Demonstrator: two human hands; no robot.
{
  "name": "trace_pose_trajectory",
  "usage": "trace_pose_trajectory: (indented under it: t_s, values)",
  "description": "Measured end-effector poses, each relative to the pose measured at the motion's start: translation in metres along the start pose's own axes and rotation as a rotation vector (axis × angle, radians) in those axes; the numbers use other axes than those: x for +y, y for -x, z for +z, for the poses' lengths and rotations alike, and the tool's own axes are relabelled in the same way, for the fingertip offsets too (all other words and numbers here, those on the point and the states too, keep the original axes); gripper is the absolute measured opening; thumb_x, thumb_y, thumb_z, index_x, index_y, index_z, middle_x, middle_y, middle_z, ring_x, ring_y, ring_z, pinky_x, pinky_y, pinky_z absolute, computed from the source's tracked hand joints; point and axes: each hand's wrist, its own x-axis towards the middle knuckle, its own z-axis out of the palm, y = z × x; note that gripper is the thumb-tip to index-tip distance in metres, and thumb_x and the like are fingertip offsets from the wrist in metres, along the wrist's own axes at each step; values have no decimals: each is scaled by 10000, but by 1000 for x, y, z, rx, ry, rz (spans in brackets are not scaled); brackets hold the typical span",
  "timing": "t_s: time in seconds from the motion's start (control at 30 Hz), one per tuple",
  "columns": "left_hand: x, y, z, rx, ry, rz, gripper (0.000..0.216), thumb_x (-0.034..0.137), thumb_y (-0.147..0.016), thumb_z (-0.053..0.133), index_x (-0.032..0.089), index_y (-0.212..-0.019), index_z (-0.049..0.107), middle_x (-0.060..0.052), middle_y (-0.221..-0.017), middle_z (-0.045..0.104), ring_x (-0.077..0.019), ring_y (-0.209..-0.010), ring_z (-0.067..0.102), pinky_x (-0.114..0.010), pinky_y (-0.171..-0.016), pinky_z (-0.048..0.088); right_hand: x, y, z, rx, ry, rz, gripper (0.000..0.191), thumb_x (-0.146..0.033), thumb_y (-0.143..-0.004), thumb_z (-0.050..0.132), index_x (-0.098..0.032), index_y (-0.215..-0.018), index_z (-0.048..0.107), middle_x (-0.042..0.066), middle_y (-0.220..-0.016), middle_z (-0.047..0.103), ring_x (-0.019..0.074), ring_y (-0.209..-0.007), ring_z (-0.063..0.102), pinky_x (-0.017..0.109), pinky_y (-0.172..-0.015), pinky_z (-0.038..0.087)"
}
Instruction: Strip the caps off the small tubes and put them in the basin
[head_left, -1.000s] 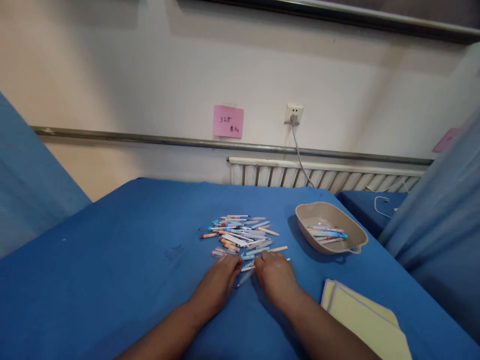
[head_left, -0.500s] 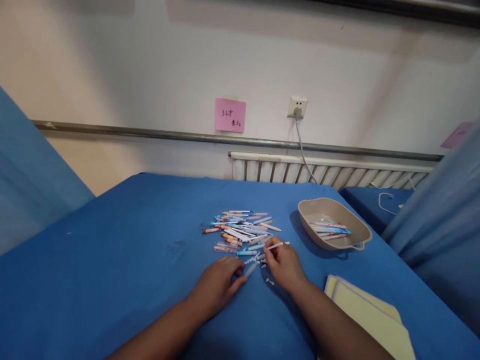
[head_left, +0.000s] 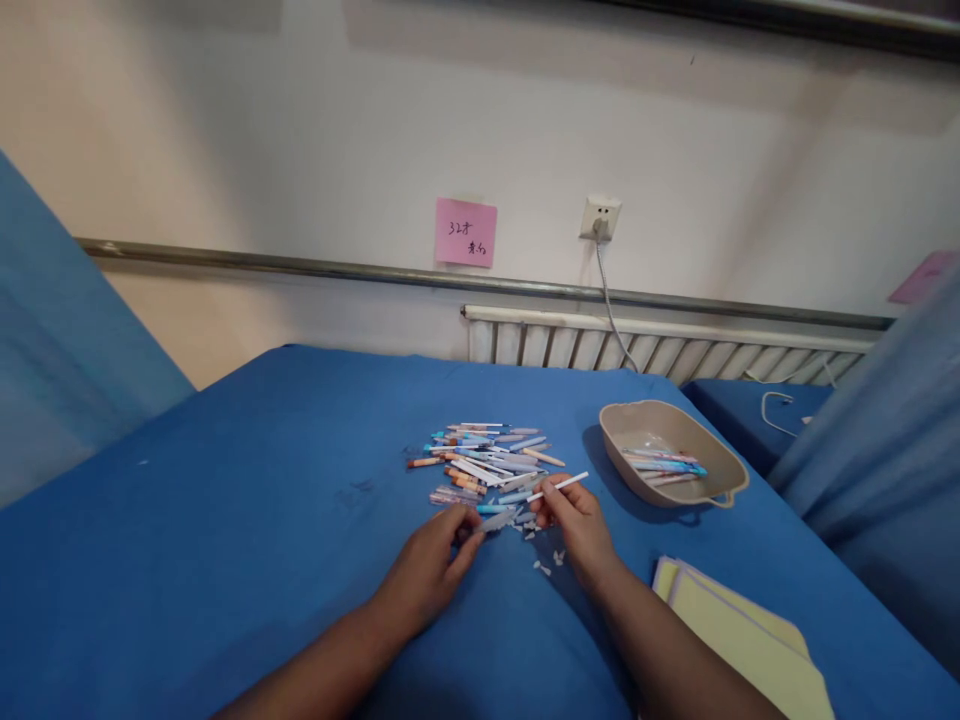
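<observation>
My left hand (head_left: 431, 565) pinches a greyish, see-through pen barrel (head_left: 498, 521) that points to the right. In my right hand (head_left: 579, 528) is a thin white stick (head_left: 568, 483), perhaps a pen refill, held slantwise between thumb and fingers. Just beyond both hands lies a loose pile of pens and pen parts (head_left: 480, 465), white, grey, blue and brown. Small whitish pieces, perhaps pen tips (head_left: 543, 569), are scattered on the blue cloth between and beside my hands. Some of them are partly hidden by my fingers.
A beige basin (head_left: 731, 470) with several pens (head_left: 660, 464) in it stands to the right. Yellow sheets or folders (head_left: 742, 630) lie at the front right on the blue-covered bed (head_left: 262, 500). Behind are a radiator (head_left: 555, 340) and a socket (head_left: 600, 217) with a plugged-in cable.
My left hand has swung the barrel to lie flatter, nearer the pile. The white stick in my right hand now shows more of its length. A few more small pieces lie by my right hand.
</observation>
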Motion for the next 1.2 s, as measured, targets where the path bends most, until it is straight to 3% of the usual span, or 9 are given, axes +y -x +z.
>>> trace_pose_trajectory:
  t_s: [0.23,0.5,0.73,1.2]
  values:
    - [4,0,-1,0,144,1,188,359,-892,439,205,-905,545,-5,-837,625,-152,-764,573,-247,-711,434,4,4,1,-66,-79,0,315,-474,-748,655,-188,-798,533,-21,-595,627,101,-470,524,212,-475,411]
    - [1,0,1,21,157,-4,178,350,-888,450,203,-908,548,-3,-826,619,-150,-756,567,-248,-696,428,-2,8,0,-34,-96,-57,235,-419,-806,613,-200,-800,527,-30,-624,605,102,-511,516,218,-520,400]
    - [0,0,0,16,157,-13,176,350,-888,450,202,-910,544,-8,-836,621,-153,-767,565,-244,-708,425,-4,9,-2,5,-64,-93,222,-412,-817,592,-207,-790,510,-30,-618,583,110,-515,494,228,-523,399]
    - [4,0,-1,-15,223,-16,168,331,-878,477,195,-880,577,-3,-806,618,-151,-744,549,-235,-681,395,1,7,1,-83,-7,-91,255,-413,-794,635,-193,-762,512,-33,-580,595,91,-471,486,213,-494,393]
